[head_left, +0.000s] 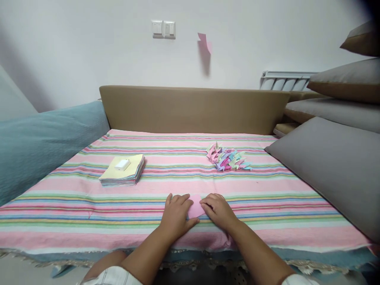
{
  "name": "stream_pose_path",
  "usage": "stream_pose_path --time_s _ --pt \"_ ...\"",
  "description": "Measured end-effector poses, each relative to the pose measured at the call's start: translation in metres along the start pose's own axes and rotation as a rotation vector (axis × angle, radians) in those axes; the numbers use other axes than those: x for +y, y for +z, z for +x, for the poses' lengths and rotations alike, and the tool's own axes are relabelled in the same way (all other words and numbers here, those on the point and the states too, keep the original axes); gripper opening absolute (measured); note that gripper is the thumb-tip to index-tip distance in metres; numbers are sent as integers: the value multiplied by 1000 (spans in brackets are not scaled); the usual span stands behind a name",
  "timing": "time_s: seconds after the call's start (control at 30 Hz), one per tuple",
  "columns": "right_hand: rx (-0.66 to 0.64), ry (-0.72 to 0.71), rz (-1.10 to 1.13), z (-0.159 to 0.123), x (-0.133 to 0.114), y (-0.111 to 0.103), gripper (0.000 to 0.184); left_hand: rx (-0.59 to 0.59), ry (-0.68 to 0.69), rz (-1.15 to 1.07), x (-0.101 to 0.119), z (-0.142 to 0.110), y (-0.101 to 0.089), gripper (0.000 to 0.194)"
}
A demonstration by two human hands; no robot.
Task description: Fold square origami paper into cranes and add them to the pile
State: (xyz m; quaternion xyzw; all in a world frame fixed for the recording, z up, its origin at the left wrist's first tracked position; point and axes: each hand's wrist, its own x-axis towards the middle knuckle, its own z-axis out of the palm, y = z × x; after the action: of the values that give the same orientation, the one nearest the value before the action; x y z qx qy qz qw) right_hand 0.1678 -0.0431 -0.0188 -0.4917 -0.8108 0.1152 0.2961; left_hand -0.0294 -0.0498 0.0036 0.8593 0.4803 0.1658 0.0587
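Observation:
A small piece of pink paper [196,206] lies on the striped cloth near its front edge, between my hands. My left hand [177,215] rests at the paper's left side, fingers spread and thumb apart, with fingertips on the sheet. At the right edge, my right hand [219,211] is closed, its thumb and forefinger pinching the paper. Part of the sheet is hidden under my fingers. Farther back on the right is a heap of folded paper pieces [227,158] in pink, purple, blue and green.
A stack of paper [118,174] with a small white block [122,164] on top sits at the left. Grey cushions [332,170] border the right side, a blue-covered armrest [50,138] the left. Behind stands a tan backrest [192,111]; a pink note [204,42] hangs on the wall.

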Motion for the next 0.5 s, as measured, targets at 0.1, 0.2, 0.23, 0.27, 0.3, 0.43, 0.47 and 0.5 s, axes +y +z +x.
stream_pose_path --time_s 0.1,0.2,0.23,0.27,0.3,0.43,0.47,0.5 --pt "26 -15 5 -1 1 2 16 -24 -13 -24 -7 1 -3 38" --pt "60 -20 8 -1 0 3 14 2 -57 -12 -15 2 -6 29" --pt "61 -14 9 -2 0 4 14 17 -76 -5 -17 3 -7 28" --pt "57 -5 10 -2 -1 4 14 30 -96 2 -19 4 -8 27" --pt "49 6 11 -1 -1 4 15 40 -117 7 -20 5 -9 27" --pt "35 33 13 0 -1 5 18 52 -183 6 -24 10 -10 34" --pt "38 36 11 0 0 6 19 48 -193 3 -24 10 -10 35" --pt "43 38 7 0 1 7 19 42 -200 1 -24 11 -10 36"
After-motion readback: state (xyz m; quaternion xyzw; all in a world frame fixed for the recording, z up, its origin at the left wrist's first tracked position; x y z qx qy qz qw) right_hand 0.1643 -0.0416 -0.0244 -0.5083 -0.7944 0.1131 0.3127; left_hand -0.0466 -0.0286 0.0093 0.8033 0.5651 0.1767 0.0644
